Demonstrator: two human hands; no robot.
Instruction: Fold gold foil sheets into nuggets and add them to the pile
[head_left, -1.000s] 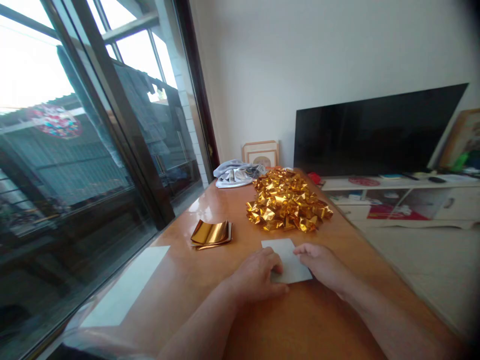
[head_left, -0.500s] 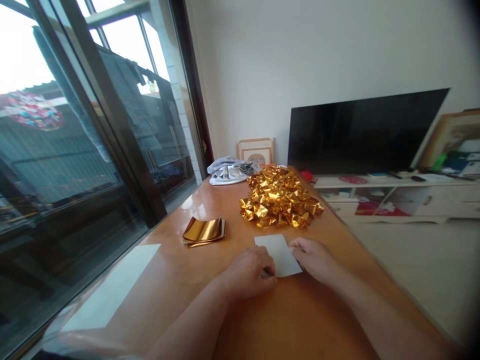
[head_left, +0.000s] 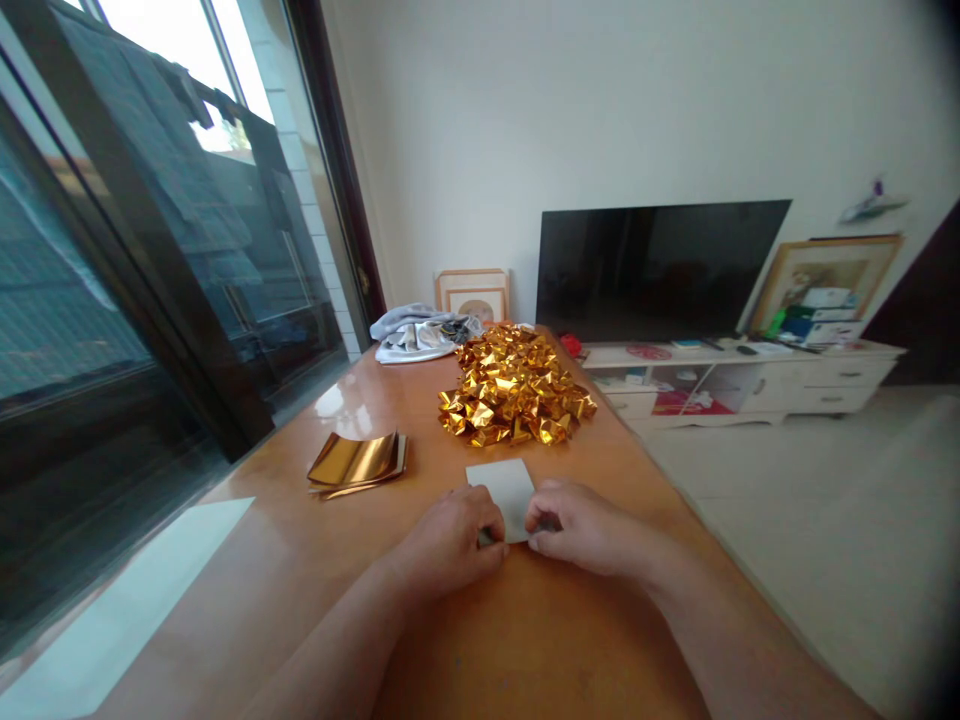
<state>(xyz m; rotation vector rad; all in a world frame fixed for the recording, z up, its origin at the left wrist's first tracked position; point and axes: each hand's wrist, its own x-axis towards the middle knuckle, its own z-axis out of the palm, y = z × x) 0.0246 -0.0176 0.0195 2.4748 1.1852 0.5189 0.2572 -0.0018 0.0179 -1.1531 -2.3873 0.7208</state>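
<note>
A pale sheet of paper (head_left: 504, 487) lies flat on the wooden table (head_left: 480, 640) between my hands. My left hand (head_left: 469, 528) is closed at its near left corner, thumb and fingers pinching the edge. At the near right corner, my right hand (head_left: 574, 525) pinches the same sheet. Left of them rests a stack of shiny gold foil sheets (head_left: 352, 460), slightly curled. Beyond the paper spreads a heap of folded gold foil pieces (head_left: 517, 385). The underside of the pinched sheet is hidden.
A large white sheet (head_left: 142, 600) lies along the table's left side. Grey and white cloth (head_left: 420, 335) is bunched at the far end, before leaning picture frames (head_left: 474, 292). A glass door stands left; a television (head_left: 652, 270) and low white cabinet (head_left: 765, 385) are right.
My right hand has come from the sheet's right side to its near right corner. My left hand stays at the near left corner. The view has turned right.
</note>
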